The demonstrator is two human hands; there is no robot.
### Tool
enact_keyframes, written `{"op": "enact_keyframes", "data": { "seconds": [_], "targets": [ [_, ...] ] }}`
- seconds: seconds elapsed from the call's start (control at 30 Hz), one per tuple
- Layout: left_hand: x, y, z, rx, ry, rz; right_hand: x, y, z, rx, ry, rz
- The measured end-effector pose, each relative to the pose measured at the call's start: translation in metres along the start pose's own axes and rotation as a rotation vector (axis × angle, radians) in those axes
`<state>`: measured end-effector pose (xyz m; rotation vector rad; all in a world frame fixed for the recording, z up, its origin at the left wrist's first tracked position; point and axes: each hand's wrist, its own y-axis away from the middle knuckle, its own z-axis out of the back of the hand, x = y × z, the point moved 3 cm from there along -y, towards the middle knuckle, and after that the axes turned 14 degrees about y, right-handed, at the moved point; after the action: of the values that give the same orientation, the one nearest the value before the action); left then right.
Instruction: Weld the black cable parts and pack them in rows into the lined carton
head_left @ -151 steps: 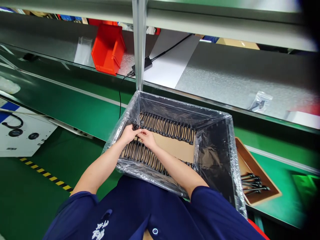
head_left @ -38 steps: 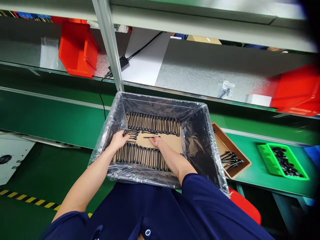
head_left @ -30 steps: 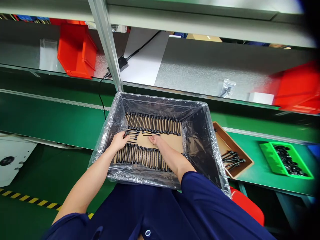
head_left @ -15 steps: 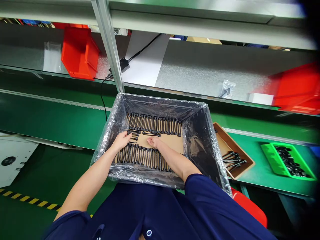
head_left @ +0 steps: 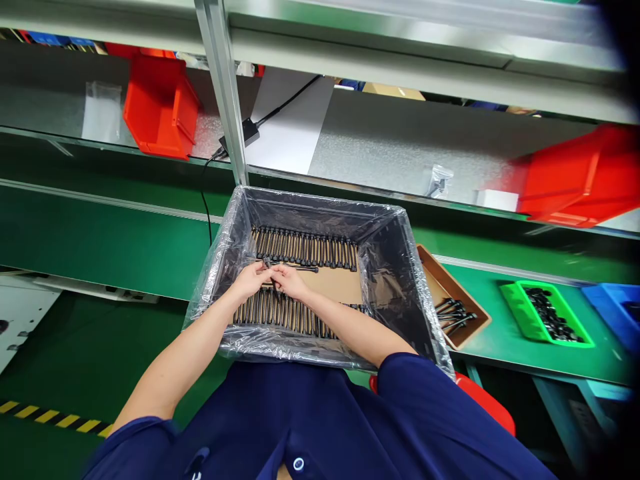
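My left hand [head_left: 250, 279] and my right hand [head_left: 291, 281] meet over a grey bin lined with clear plastic [head_left: 425, 293]. Between their closed fingers is a thin black rod-shaped part [head_left: 275, 289], tilted, its lower end toward me. Inside the bin, an upper row of similar black rods with thick ends [head_left: 305, 248] lies on brown cardboard [head_left: 333, 281]. A lower row [head_left: 285, 315] lies nearer my body, partly behind my right forearm. One more rod [head_left: 306, 269] lies crosswise between the rows, its left end hidden near my hands.
Right of the bin, a brown tray [head_left: 477, 325] holds loose black rods. Beyond it stand a green bin [head_left: 517, 312] of small black parts and a blue bin [head_left: 607, 310]. A metal shelf post [head_left: 223, 93] rises behind, with red bins [head_left: 163, 107] on the shelf.
My right hand has moved left to meet my left hand, and a black rod now shows tilted between them. The camera view has shifted slightly to the right.
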<state>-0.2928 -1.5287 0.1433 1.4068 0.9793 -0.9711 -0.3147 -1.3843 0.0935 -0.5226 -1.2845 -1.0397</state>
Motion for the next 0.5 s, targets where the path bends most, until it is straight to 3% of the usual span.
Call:
{"op": "enact_keyframes", "data": {
  "seconds": [0.1,0.23,0.37,0.5],
  "targets": [
    [0.001,-0.001,0.005,-0.108,-0.108,-0.031,-0.032,-0.006,0.026,-0.109,0.484,-0.101],
    [0.004,-0.001,0.005,-0.091,-0.157,-0.048,-0.075,-0.011,0.045,-0.047,1.111,-0.228],
    [0.006,0.001,0.004,-0.059,-0.192,-0.068,-0.105,-0.016,0.039,0.031,1.301,-0.271],
    [0.006,0.002,0.001,-0.024,-0.238,-0.054,-0.116,-0.024,0.029,0.044,1.329,-0.250]
  ]
}}
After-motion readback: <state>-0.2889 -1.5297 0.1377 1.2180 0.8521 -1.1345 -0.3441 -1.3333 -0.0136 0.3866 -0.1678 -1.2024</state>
